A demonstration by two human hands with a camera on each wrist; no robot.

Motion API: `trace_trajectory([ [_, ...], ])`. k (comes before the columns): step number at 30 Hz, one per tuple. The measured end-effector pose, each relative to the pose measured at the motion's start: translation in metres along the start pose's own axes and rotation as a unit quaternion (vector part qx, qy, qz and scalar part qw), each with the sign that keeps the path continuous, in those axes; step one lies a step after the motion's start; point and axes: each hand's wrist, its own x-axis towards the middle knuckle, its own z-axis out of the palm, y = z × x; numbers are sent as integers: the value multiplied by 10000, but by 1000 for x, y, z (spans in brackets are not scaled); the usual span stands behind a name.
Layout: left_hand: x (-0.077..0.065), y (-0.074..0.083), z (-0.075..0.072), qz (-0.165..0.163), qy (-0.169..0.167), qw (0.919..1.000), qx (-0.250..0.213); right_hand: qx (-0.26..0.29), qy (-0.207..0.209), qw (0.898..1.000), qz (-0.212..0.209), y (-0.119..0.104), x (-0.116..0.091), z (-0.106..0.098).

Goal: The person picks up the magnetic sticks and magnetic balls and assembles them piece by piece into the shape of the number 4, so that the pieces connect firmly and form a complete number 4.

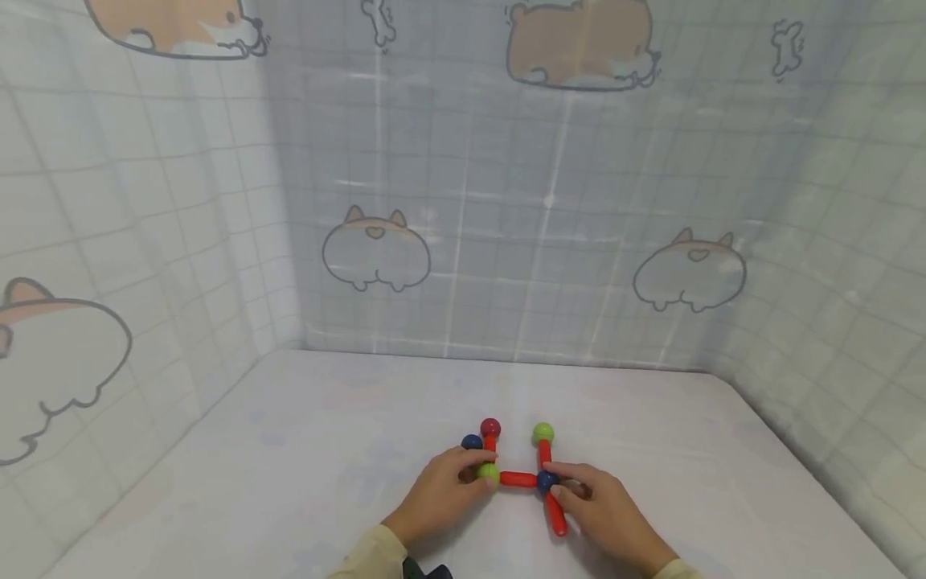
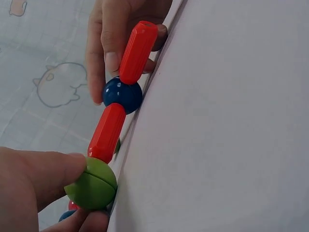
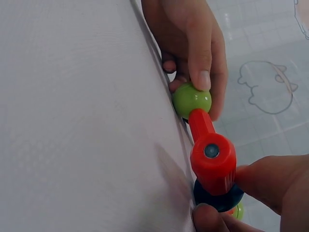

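My left hand pinches a green ball between thumb and fingers. On the other side, my right hand grips a blue ball the same way. A red magnetic stick joins these two balls. From the blue one, a second red stick points toward me with its bare end free, while a third runs away to another green ball. Beyond my left fingers, a short red stick leads to a red ball. Beside it is another blue ball, partly hidden by that hand.
The pieces lie low over a white tabletop. Pale curtains with a grid and cartoon dogs rise behind the table and on both sides. A small dark object shows at the left wrist by the lower frame edge.
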Motion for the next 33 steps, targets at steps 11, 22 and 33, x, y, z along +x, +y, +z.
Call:
trace_trajectory([
  [11, 0, -1, -15, 9, 110, 9980, -623, 9, 47, 10000, -55, -2, 0, 5],
  [22, 6, 0, -23, -110, 1256, 9910, -443, -235, 172, 9995, -92, -2, 1, 5],
  [33, 10, -7, -19, -220, 1272, 9906, -446, -156, 239, 9996, -12, -1, 1, 6],
])
